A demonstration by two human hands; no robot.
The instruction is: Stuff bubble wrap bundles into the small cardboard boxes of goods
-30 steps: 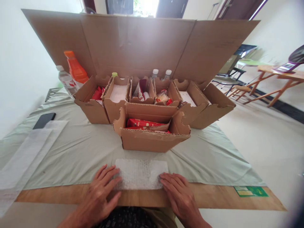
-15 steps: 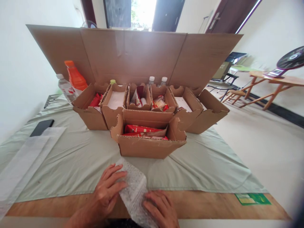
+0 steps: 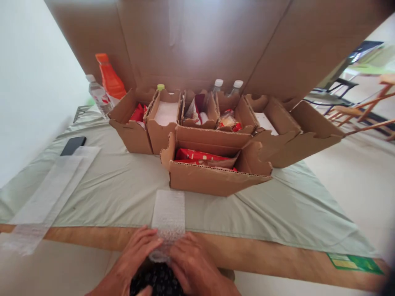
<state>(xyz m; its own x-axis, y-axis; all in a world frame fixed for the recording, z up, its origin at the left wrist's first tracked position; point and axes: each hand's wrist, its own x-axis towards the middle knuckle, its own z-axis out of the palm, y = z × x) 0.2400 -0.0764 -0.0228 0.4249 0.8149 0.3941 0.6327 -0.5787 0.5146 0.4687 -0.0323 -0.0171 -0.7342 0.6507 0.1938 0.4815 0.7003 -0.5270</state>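
A strip of translucent bubble wrap [image 3: 169, 207] lies over the front edge of the table, its far end flat on the cloth. Its near end looks curled over. My left hand [image 3: 135, 253] pinches that near end from the left, fingers bent over it. From the other side my right hand [image 3: 193, 259] closes on the same end, the fingertips partly hidden. Just beyond the strip stands an open cardboard box [image 3: 212, 181] holding red packets [image 3: 202, 155].
Several open cardboard bins [image 3: 135, 137] stand in a row behind, before a tall cardboard panel [image 3: 197, 45]. Bottles, one orange [image 3: 111, 80], are at the back. More wrap strips [image 3: 46, 201] and a dark phone [image 3: 73, 145] lie left. A green packet [image 3: 354, 263] is at the right edge.
The bubble wrap went from slanting under my hands to lying straight away from me. Both hands drew nearer my body and closed on its near end. The view tilted down.
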